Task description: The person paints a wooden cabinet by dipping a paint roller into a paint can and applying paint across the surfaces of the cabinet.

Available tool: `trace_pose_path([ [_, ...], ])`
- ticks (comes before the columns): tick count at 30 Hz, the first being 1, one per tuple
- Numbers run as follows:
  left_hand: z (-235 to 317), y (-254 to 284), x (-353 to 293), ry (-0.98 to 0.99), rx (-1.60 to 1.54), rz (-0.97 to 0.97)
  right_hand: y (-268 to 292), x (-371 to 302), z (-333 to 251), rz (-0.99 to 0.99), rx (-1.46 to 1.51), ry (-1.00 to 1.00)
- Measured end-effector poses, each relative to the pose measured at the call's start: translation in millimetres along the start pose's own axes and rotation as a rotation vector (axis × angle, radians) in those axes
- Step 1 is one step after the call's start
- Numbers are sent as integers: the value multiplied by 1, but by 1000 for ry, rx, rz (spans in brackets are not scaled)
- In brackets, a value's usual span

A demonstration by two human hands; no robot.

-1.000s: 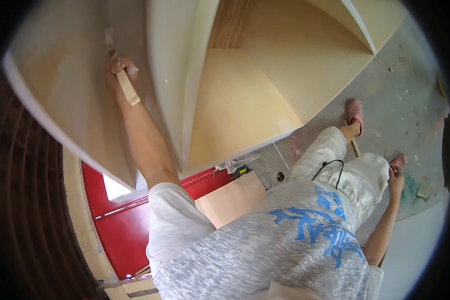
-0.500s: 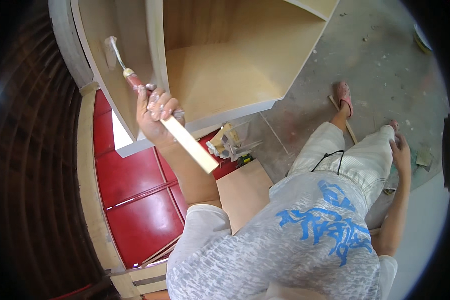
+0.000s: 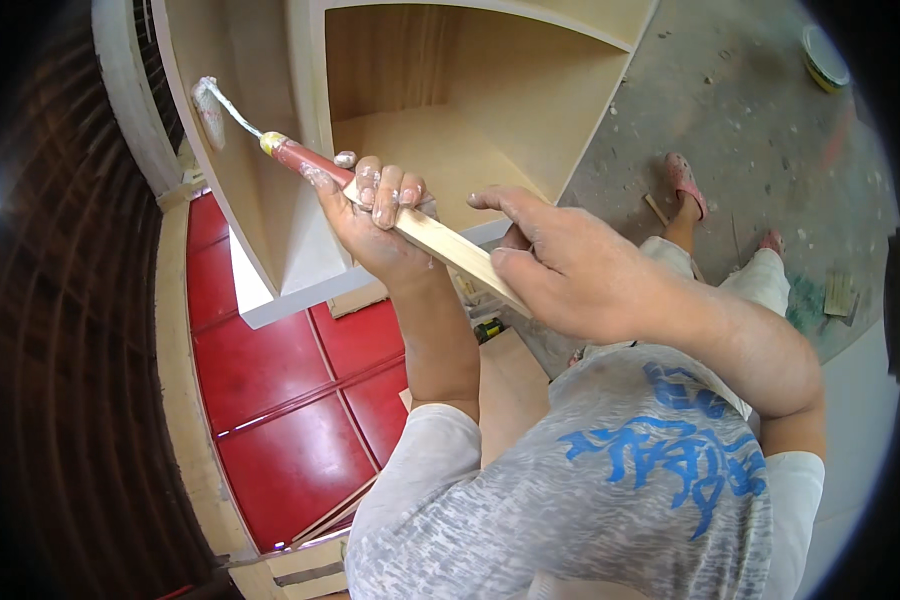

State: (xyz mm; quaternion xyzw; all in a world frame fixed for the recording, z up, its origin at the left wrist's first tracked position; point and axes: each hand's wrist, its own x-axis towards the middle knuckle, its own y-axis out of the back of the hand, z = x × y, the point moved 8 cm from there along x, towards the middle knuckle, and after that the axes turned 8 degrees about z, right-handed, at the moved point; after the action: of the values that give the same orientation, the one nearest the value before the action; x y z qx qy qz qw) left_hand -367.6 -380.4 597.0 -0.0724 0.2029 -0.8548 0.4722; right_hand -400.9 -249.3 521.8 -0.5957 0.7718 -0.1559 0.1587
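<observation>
My left hand [image 3: 380, 215] is closed around a small paint roller [image 3: 305, 160] with a red handle and a wooden stick [image 3: 460, 252] running back from it. White paint coats its bent wire and head, which rests against the inner left panel of a pale wooden cabinet [image 3: 450, 140]. White smears mark my left fingers. At the stick's rear end is my right hand [image 3: 590, 265], index finger stretched out and thumb beside the stick. Whether the thumb touches the wood I cannot tell; the other fingers are partly hidden.
Red panels [image 3: 290, 440] lie below the cabinet at the left, beside a brown ribbed surface [image 3: 70, 300]. A light board [image 3: 510, 375] is near my left arm. On the speckled grey floor [image 3: 730, 130] stands a bucket [image 3: 825, 60] at the far right.
My right hand has come up from beside my right leg to the stick's rear end. My left hand has shifted right, and the roller head has moved slightly left on the panel.
</observation>
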Motion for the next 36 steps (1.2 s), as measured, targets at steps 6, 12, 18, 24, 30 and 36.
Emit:
trace_pose_path([
  [6,43,12,70,8,86,26,-43,60,-44,8,-248,236],
  [12,41,32,149,-3,-13,115,-31,165,-47,8,-217,165],
  [18,18,27,65,-175,223,236,-26,93,-22,-13,-280,226],
  [24,-11,1,-30,-159,206,276,-15,1,-11,-126,-178,195],
  [30,-25,-12,-49,-188,281,175,-3,-30,1,-146,-55,99],
  [36,-21,-1,-9,-131,422,163,6,1,-9,-115,-35,149],
])
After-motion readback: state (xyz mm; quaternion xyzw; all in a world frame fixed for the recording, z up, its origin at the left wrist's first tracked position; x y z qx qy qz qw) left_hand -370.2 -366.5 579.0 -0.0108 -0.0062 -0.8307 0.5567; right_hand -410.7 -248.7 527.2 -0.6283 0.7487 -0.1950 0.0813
